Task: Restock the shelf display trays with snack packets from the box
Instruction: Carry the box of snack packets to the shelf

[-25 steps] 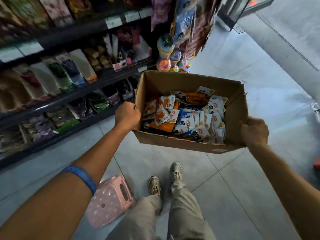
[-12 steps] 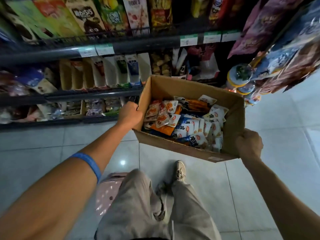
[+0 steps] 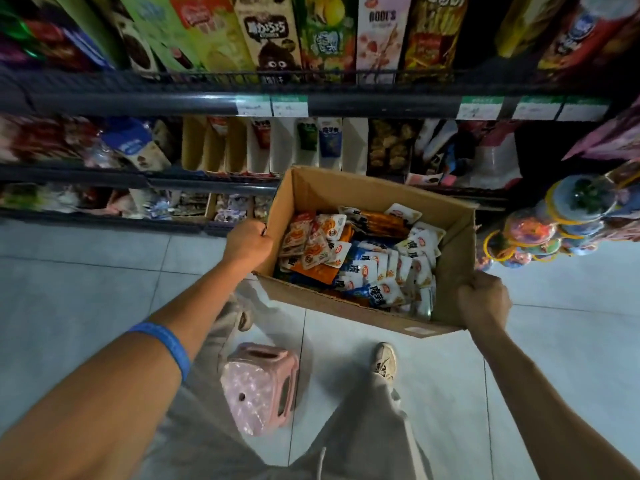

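Nearest the camera, a pink stool (image 3: 259,388) stood on the tiled floor (image 3: 86,278) between the person's legs. Above it, the cardboard box (image 3: 374,192) hung in the air, carried from both ends. The left hand (image 3: 248,241) was curled round the box's left wall, and the right hand (image 3: 483,301) gripped its near right corner, fingers wrapped under the edge. A blue wristband (image 3: 166,342) sat on the left forearm.

Inside the box lay the snack packets (image 3: 363,261), loose and heaped: orange ones toward the left, blue-and-white ones toward the right. Their print was too small to read surely.

The display trays (image 3: 263,147) lay straight beyond the box on the middle shelf, upright cardboard dividers running front to back, several slots looking part empty. They sat ahead and a little left, so the left hand was probably the nearer one; either hand would first need freeing, likely by setting the box down.

Farther up, the price tags (image 3: 272,106) on the rail were blurred. On the top shelf one pink-and-white carton (image 3: 379,32) read "ADDI'S" or similar.
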{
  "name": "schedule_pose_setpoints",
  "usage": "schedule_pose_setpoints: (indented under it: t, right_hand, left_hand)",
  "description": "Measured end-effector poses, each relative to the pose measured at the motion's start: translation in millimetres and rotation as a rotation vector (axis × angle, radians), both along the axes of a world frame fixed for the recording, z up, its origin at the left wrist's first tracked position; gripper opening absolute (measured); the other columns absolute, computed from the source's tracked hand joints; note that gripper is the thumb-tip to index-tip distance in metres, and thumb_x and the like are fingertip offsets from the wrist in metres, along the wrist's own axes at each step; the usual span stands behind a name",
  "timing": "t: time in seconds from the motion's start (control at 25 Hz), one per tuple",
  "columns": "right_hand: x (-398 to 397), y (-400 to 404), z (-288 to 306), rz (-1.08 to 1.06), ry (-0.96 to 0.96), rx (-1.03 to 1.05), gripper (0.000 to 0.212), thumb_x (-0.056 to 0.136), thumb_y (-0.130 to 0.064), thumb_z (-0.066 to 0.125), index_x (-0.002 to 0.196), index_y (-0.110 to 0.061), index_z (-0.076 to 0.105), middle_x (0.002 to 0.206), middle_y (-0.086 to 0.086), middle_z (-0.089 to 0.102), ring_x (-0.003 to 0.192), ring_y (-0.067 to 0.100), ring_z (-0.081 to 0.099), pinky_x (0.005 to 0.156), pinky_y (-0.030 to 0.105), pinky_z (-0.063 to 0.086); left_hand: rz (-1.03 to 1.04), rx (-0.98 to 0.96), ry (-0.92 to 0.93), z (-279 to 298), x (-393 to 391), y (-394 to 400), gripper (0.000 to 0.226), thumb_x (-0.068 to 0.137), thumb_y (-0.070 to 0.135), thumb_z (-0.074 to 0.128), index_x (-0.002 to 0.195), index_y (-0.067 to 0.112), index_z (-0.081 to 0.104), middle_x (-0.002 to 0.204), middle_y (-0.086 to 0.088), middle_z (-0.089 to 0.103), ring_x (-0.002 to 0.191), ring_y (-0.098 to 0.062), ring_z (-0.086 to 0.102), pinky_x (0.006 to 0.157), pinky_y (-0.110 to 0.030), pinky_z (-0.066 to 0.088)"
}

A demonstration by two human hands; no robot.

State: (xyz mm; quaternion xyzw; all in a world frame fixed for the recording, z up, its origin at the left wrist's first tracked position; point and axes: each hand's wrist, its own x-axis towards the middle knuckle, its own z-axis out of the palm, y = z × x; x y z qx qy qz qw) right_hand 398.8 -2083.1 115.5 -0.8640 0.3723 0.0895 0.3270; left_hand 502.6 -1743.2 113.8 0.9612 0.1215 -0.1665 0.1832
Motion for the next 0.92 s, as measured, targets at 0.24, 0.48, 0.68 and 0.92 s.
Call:
schedule_pose_setpoints:
  t: [0.24,0.48,0.68,0.92]
  right_hand:
    - [39.2,125.8,-37.8,-0.002,0.009,-0.049,0.035,0.076,-0.019,0.044,0.095,-0.002,0.068,0.089,0.026,0.065,0.080,0.041,0.057,0.066,0.034,0.041]
    - [70.8,277.6,-119.9,-0.074,0.109,-0.132,0.030,0.096,-0.023,0.047,0.102,-0.004,0.069,0.102,0.025,0.068,0.095,0.041,0.062,0.078,0.039,0.047]
    - [83.6,334.4,-215.2,0.034,0.171,-0.158,0.033,0.099,-0.032,0.047,0.104,-0.007,0.068,0.103,0.021,0.068,0.085,0.033,0.058,0.072,0.033,0.039]
    - [89.4,349.7,-399.1,0.162,0.187,-0.155,0.028,0.099,-0.028,0.050,0.099,-0.007,0.068,0.080,0.008,0.063,0.061,0.015,0.047,0.056,0.024,0.031]
  left_hand:
    - [0.034,-0.102,0.027,-49.6,32.4,126.5,0.019,0.089,0.004,0.055,0.071,0.000,0.059,0.072,-0.017,0.057,0.072,-0.030,0.056,0.062,-0.037,0.044]
    - [0.009,-0.136,0.072,-128.8,53.0,276.8,0.040,0.089,0.000,0.052,0.054,0.014,0.037,0.062,-0.014,0.048,0.068,-0.032,0.051,0.061,-0.037,0.037]
    - [0.117,-0.069,0.108,-242.1,30.8,340.5,0.038,0.090,0.007,0.056,0.057,0.013,0.039,0.069,-0.013,0.048,0.070,-0.033,0.050,0.064,-0.033,0.033]
    - [0.161,-0.052,0.117,-412.5,26.5,351.8,0.021,0.089,0.007,0.057,0.069,-0.001,0.057,0.088,-0.029,0.065,0.083,-0.045,0.062,0.073,-0.042,0.046]
